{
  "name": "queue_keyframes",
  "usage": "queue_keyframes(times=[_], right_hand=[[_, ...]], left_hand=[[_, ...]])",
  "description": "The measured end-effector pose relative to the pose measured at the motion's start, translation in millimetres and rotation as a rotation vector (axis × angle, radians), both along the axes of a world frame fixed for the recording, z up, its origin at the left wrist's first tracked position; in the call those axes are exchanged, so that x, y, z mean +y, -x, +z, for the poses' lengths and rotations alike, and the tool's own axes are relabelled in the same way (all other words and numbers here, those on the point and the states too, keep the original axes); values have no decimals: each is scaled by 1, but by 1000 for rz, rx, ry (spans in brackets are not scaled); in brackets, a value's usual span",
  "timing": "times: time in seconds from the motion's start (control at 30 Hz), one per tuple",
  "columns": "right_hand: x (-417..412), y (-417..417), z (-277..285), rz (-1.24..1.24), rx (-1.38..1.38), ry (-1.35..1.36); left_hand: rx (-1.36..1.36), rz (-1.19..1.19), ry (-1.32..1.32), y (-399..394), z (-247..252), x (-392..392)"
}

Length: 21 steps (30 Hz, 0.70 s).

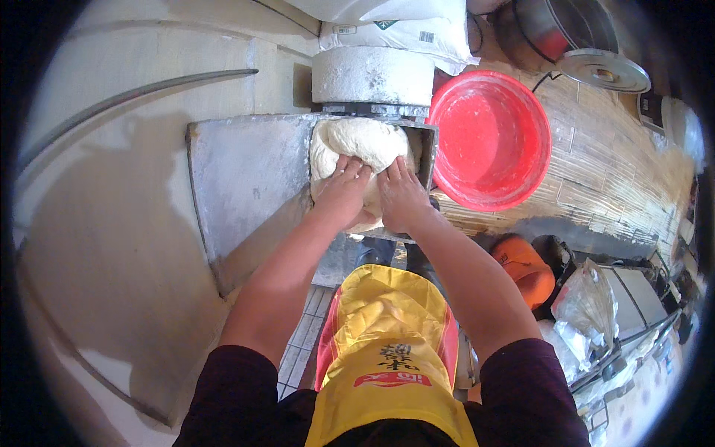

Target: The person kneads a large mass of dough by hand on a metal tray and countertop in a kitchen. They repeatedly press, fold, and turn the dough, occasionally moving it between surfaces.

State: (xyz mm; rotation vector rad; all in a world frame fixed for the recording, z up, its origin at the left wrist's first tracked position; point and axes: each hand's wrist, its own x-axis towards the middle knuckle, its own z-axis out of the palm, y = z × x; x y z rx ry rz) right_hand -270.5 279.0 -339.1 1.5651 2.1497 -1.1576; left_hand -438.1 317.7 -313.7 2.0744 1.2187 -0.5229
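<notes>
A large mass of pale dough [366,139] fills the open metal trough [429,162] of a floury machine in front of me. My left hand [347,190] presses into the near part of the dough, its fingers partly sunk under a thick fold. Beside it, my right hand [399,193] pushes on the dough's right side with its fingers pointing away from me. The far part of the dough bulges up as a rounded fold beyond both hands. A flour-dusted metal cylinder [372,76] stands just behind the trough, and a flat metal lid [254,184] extends to its left.
A red plastic basin [486,139] with floury residue stands right of the trough. White sacks [402,33] lie behind the machine. A metal pot [553,28] and its round lid [604,71] are at the upper right. An orange object [522,271] and plastic bags [586,307] lie at the lower right.
</notes>
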Motion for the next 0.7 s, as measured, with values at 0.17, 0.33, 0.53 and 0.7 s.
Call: queue_keyframes(times=[0.17, 0.33, 0.53, 0.7], right_hand=[[19, -1, -8, 18, -82, 130], [23, -2, -16, -23, -86, 118], [14, 2, -26, -99, -94, 76], [0, 6, -32, -170, -73, -19]], left_hand=[[-3, 61, 92, -12, -21, 5], [-31, 143, 146, -12, -36, 6], [180, 142, 189, -31, -31, 11], [196, 120, -26, -35, -30, -7]])
